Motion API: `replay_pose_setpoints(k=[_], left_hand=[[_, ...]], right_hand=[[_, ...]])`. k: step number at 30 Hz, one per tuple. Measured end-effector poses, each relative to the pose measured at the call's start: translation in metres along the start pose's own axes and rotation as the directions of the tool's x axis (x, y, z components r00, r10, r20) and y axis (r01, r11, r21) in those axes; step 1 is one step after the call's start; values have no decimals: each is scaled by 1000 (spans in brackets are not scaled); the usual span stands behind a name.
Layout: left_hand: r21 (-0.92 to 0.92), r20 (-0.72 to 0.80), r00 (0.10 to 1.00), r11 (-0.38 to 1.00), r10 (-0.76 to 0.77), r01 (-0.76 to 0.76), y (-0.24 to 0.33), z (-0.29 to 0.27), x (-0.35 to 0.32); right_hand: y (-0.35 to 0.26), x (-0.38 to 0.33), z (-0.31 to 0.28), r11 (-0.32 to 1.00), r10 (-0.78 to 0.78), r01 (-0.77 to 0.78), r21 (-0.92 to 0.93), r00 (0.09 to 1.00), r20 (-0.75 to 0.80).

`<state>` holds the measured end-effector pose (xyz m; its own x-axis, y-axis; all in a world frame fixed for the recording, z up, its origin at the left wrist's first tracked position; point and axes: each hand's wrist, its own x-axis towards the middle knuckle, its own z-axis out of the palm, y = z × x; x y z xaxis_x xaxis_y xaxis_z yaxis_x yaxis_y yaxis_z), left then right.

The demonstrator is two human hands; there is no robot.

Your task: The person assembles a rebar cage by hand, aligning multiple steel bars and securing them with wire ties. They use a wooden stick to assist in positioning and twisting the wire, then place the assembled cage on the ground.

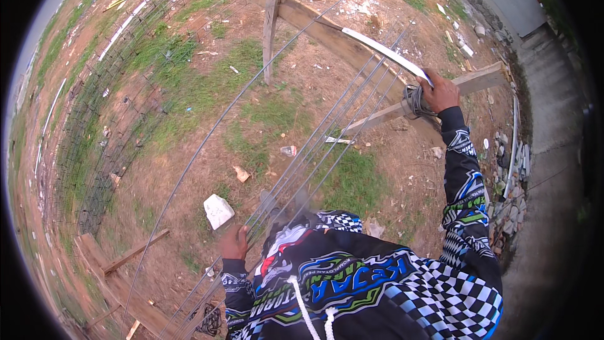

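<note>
The right hand [443, 96] has its fingers closed on the end of a white strip [384, 51], with a grey wire coil [415, 103] just beside them at a wooden beam [481, 79]. Steel rods [308, 150] pass just right of the left hand [234, 243], whose blurred fingers leave their grip unclear.

Thin rods [264, 67]: bare metal, grey, matt. Wire coil [414, 104]: metal strands, dull. White strip [384, 50]: smooth, slight sheen, probably plastic, hard to be sure from this view. Post [274, 25]: raw wood, weathered, rough. Plank [302, 16]: unpainted wood, matt, stained. Crosspiece [483, 80]: same bare wood, matt. Sweatshirt [462, 201]: cloth, matt, printed patterns. Drawstring [303, 308]: thick textile cord, textured, matt. White block [218, 211]: matt, uneven faces. Mesh [94, 170]: thin metal wire, dark, dull. Paving [553, 107]: concrete, grey, matt. Ground [176, 164]: soil and grass, coarse.
</note>
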<state>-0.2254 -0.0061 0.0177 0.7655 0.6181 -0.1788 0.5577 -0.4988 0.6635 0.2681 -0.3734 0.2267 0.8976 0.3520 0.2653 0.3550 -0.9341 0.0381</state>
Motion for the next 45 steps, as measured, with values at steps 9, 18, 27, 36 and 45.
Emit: replay_pose_setpoints(k=[9,18,27,36,45], left_hand=[[119,2,995,988,-98,97,-18,-14,-32],[312,-206,974,950,96,-28,-32,-35,16],[408,-410,884,912,226,-44,-55,-117,64],[384,-342,935,894,-94,231,-105,-68,-4],[240,-669,737,913,-91,330,-81,-38,-42]], right_hand=[[-102,-184,126,587,-20,-349,730,896,444],[-151,-249,131,405,-201,-376,833,853,482],[-148,-231,93,441,-246,-287,850,872,423],[-122,-290,125,192,-271,-504,842,797,539],[-163,-253,122,183,-339,-575,797,724,600]])
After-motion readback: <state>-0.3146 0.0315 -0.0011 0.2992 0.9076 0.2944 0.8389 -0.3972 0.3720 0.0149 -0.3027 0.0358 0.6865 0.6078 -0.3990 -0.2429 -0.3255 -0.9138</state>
